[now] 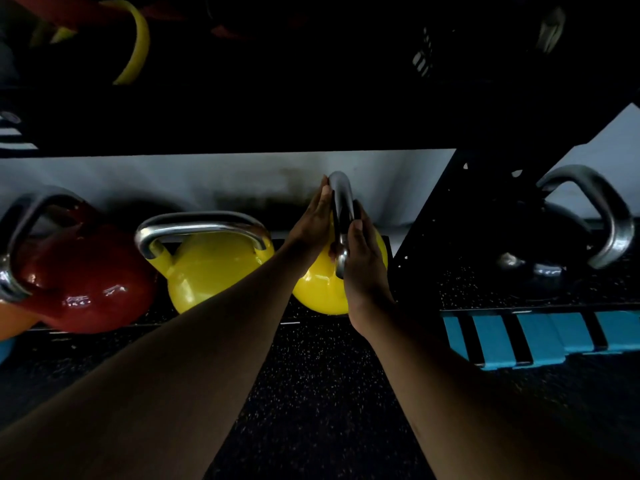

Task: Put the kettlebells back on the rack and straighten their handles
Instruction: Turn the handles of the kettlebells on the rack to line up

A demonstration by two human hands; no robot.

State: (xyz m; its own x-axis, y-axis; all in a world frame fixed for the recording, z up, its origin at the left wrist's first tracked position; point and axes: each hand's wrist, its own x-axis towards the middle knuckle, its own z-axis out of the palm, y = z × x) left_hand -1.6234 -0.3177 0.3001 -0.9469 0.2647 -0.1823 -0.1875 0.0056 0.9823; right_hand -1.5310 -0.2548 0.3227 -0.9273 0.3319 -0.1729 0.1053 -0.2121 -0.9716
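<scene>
A yellow kettlebell (320, 289) sits on the bottom shelf of the rack (221, 317), its steel handle (341, 202) turned edge-on toward me. My left hand (313, 220) lies flat against the left side of that handle, fingers straight. My right hand (360, 258) presses on the handle's right side, fingers partly curled around it. To the left stands a second yellow kettlebell (207, 268) with its handle running left to right, then a red kettlebell (86, 282) with its handle angled. A black kettlebell (543, 251) stands at the right, beyond a rack post.
A dark upper shelf (277, 116) overhangs the row, with yellow bands (138, 43) above it. A black perforated rack post (446, 216) stands right of my hands. A blue striped step platform (540, 337) lies on the speckled rubber floor (311, 393).
</scene>
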